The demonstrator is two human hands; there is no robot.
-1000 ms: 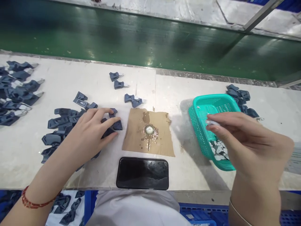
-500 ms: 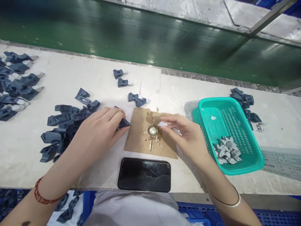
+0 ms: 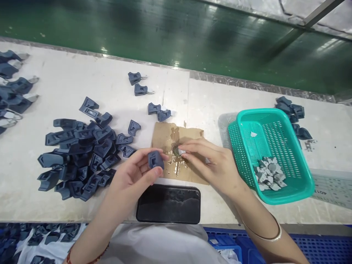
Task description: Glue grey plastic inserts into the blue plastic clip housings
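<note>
My left hand (image 3: 137,167) is closed on a dark blue-grey plastic part (image 3: 155,160), holding it above the left edge of a brown cardboard sheet (image 3: 162,137). Between the thumb and fingers of my right hand (image 3: 213,159) is a small white-grey piece (image 3: 180,151). That piece sits at the small round dish (image 3: 176,150) in the middle of the cardboard, and my fingers partly cover both. Wet, shiny splashes surround the dish. A heap of similar dark parts (image 3: 82,146) lies to the left of my left hand.
A black phone (image 3: 168,204) lies in front of the cardboard. On the right stands a green basket (image 3: 308,183) with small grey pieces (image 3: 271,172) inside. Several dark parts with pale tabs (image 3: 134,78) are spread farther back. Behind the table runs a green belt (image 3: 154,36).
My left hand has come away from the heap towards the cardboard with a dark part. My right hand has moved the small piece left and down to the round dish.
</note>
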